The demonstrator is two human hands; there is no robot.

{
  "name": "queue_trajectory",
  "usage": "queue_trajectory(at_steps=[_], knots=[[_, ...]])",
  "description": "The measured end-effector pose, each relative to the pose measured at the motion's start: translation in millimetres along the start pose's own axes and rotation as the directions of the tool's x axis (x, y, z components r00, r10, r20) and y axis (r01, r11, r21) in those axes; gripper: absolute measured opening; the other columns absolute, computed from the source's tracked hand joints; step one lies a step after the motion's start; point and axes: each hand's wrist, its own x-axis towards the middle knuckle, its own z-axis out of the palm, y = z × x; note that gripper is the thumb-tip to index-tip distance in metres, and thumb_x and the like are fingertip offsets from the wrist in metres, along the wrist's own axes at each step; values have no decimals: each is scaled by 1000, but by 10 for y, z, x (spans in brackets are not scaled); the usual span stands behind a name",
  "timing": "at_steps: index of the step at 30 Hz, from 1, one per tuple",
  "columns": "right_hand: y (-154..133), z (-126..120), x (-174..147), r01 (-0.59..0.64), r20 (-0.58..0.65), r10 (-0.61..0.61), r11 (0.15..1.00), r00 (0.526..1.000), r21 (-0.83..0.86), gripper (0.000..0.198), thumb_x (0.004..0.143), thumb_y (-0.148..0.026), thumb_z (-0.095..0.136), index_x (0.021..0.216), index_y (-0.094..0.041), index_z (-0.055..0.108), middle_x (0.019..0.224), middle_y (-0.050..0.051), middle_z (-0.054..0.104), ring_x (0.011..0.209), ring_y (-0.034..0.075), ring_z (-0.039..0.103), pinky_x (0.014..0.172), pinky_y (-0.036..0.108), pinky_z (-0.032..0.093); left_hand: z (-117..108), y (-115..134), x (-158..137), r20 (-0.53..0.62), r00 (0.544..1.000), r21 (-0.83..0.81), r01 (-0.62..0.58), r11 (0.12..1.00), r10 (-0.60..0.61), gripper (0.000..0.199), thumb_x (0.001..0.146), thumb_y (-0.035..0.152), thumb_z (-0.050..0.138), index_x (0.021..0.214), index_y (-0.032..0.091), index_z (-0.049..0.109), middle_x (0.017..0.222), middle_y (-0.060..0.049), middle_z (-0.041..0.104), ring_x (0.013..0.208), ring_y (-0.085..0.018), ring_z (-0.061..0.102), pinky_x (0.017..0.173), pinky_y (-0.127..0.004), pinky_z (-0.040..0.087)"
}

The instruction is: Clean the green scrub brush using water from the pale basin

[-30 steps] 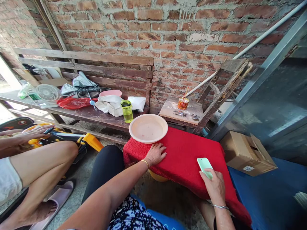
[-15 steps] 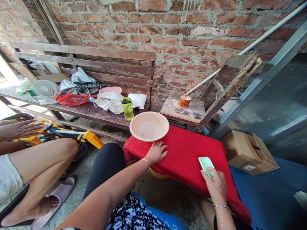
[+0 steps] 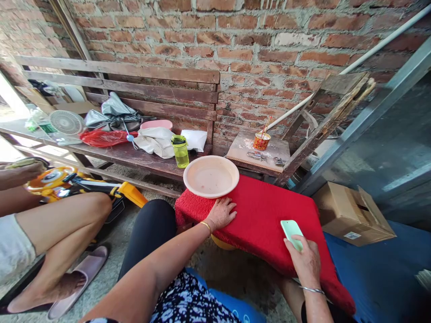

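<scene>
My left hand (image 3: 222, 213) rests flat on the red cloth (image 3: 262, 206) that covers a low table, its fingers spread just below the basin's near rim. The pale pink basin (image 3: 211, 193) stands at the far left of the cloth; whether my fingers touch it I cannot tell. On the right, my right hand (image 3: 305, 258) is closed around a mint-green smartphone (image 3: 290, 229), whose upper part sticks out over the cloth. The phone's lower end is hidden in my palm.
A wooden bench (image 3: 151, 161) along the brick wall bears a green bottle (image 3: 180, 152), a fan (image 3: 66, 122) and bags. Padlocks and a red cup (image 3: 261, 141) lie on a small wooden seat. A cardboard box (image 3: 353, 215) stands right. Another person (image 3: 67, 224) sits left.
My two hands keep their places on the cloth and around the phone. The other person's hand at the left has shifted away from the yellow object. The view has moved slightly.
</scene>
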Motion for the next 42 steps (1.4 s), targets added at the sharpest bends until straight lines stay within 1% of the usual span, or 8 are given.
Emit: queue_trajectory(at_steps=[14, 21, 24, 34, 42], knots=[[0, 3, -4, -19, -4, 19, 999, 1000, -43, 75, 76, -87, 36, 92, -22, 70, 84, 10, 58, 87, 29, 52, 79, 41, 43, -17, 7, -12, -8, 1000, -19, -18, 1000, 18, 35, 97, 37, 56, 128, 24, 65, 136, -11, 57, 129, -30, 52, 114, -48, 35], [-8, 7, 0, 3, -34, -5, 997, 999, -77, 73, 78, -85, 35, 90, -22, 70, 81, 10, 59, 86, 29, 52, 76, 40, 43, -47, 20, -15, -12, 1000, -34, -14, 999, 13, 35, 96, 37, 57, 127, 24, 65, 136, -10, 58, 129, -29, 52, 115, -49, 36], [-14, 8, 2, 13, -42, -16, 996, 999, -85, 71, 78, -83, 37, 90, -22, 70, 80, 10, 59, 85, 29, 52, 77, 41, 43, -62, 22, -16, -10, 1000, -27, -18, 999, 18, 36, 96, 38, 57, 128, 23, 65, 136, -11, 58, 129, -29, 53, 114, -48, 37], [-20, 3, -13, -37, -24, 35, 995, 999, -89, 72, 77, -84, 36, 94, -23, 71, 84, 10, 58, 87, 30, 52, 78, 42, 43, -63, 14, -20, -33, 999, -29, -27, 999, 26, 33, 96, 36, 59, 125, 23, 67, 134, -10, 60, 127, -28, 54, 114, -47, 37], [-42, -9, -13, -28, -33, 25, 995, 999, -92, 71, 77, -82, 36, 92, -22, 71, 83, 10, 58, 89, 30, 52, 80, 42, 43, -46, 6, -19, -21, 999, -10, -28, 1000, 28, 35, 97, 38, 56, 127, 22, 66, 135, -11, 59, 128, -28, 53, 114, -46, 36]])
